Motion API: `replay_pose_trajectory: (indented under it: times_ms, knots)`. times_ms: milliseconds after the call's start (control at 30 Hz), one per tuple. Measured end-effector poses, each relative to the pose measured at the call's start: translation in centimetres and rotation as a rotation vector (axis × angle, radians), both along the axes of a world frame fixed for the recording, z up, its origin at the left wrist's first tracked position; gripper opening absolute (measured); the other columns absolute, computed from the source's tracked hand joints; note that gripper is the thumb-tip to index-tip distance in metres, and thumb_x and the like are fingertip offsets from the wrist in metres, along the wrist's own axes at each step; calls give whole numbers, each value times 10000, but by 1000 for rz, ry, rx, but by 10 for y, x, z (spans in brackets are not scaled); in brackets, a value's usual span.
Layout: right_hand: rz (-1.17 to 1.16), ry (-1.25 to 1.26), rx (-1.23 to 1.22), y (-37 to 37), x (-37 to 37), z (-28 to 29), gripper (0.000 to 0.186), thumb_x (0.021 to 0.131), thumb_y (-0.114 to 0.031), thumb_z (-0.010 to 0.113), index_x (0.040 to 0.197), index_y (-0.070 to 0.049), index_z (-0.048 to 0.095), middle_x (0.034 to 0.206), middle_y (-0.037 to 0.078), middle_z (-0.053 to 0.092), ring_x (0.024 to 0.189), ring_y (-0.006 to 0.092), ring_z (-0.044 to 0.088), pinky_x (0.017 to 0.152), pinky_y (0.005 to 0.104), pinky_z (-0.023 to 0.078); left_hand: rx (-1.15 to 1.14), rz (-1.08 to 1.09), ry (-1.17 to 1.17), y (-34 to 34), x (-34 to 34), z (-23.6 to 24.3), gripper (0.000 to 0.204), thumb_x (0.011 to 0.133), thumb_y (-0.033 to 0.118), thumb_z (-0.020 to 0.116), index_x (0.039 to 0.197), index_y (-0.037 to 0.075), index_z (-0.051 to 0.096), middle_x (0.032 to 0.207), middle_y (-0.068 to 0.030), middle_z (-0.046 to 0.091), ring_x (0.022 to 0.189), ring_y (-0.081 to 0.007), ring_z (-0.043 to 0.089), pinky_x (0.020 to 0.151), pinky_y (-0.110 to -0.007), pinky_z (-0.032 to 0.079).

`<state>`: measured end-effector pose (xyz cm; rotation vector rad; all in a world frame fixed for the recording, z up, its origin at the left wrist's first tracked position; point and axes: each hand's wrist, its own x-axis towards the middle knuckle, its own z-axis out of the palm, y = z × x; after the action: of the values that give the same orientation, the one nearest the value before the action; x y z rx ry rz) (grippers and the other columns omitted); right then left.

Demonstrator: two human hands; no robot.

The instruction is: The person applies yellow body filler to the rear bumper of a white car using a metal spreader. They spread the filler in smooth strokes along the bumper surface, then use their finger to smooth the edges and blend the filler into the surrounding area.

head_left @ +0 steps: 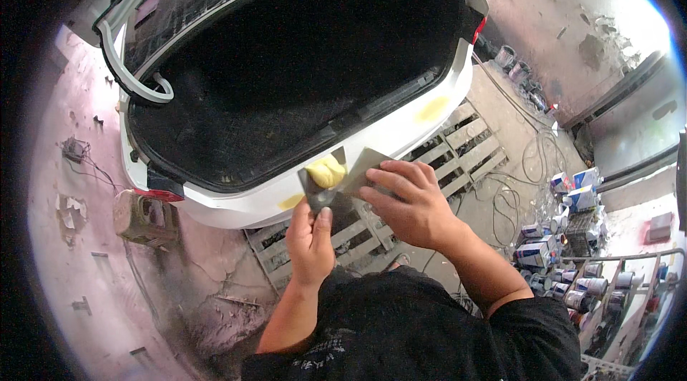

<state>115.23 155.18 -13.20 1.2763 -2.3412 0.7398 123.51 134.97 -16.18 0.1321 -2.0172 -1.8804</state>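
Note:
My left hand (310, 246) is closed on a grey flat spreader (313, 195), thumb on top. A lump of yellow body filler (325, 173) sits on that spreader. In my right hand (411, 203) I grip a second thin grey spreader (363, 163) between fingers and thumb. Its edge is beside the filler; whether it touches cannot be made out. Both hands are in front of the white rear bumper (379, 134) of a car. Yellow filler patches show on the bumper, one at the right (433, 109) and one at the left (290, 201).
The car's boot (286, 59) stands wide open and dark inside. Wooden pallets (469, 143) lie under the bumper, with a loose hose (509, 198) on the floor. Several tins (590, 286) and boxes (583, 179) crowd the right. A greenish container (147, 218) stands left.

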Motion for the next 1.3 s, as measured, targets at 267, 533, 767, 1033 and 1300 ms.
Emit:
replay_pose_trajectory:
  times_ms: [267, 533, 767, 1033, 1300]
  knots:
    - [297, -1321, -849, 61, -16, -31, 370, 979, -187, 612, 1311, -24, 596, 1309, 135, 598, 1179, 215, 591, 966, 375, 502, 803, -137, -46, 1, 6, -9, 421, 890, -27, 521, 1310, -8, 534, 1250, -118, 640, 1141, -244, 611, 1036, -401, 463]
    - [390, -1702, -1087, 31, -28, -64, 450, 995, -247, 580, 1366, 3, 534, 1225, 105, 642, 1099, 207, 627, 967, 380, 502, 931, -246, -265, -5, 12, -47, 483, 853, -25, 525, 1335, -11, 541, 1246, -172, 642, 1120, -312, 644, 966, -470, 534]
    - [-110, -1450, -738, -30, -29, -87, 481, 960, -261, 614, 1352, 14, 562, 1289, 131, 625, 1149, 227, 597, 1003, 397, 471, 897, -187, -464, -77, -14, -77, 428, 925, 10, 531, 1351, -31, 519, 1252, -116, 634, 1129, -220, 615, 1019, -375, 465]
    - [-348, -1467, -767, -102, -11, -98, 517, 940, -267, 627, 1370, 10, 550, 1287, 133, 626, 1177, 231, 591, 1032, 389, 453, 882, -292, -537, -171, -21, -102, 413, 933, 25, 541, 1343, -22, 529, 1262, -89, 635, 1144, -192, 603, 1037, -346, 442]
    - [-444, -1492, -687, -108, -13, -111, 478, 950, -199, 615, 1384, -12, 550, 1401, 108, 563, 1289, 235, 525, 1074, 397, 424, 876, -232, -556, -183, -28, -102, 399, 933, 20, 543, 1329, -24, 534, 1250, -94, 642, 1143, -188, 599, 1037, -350, 437]
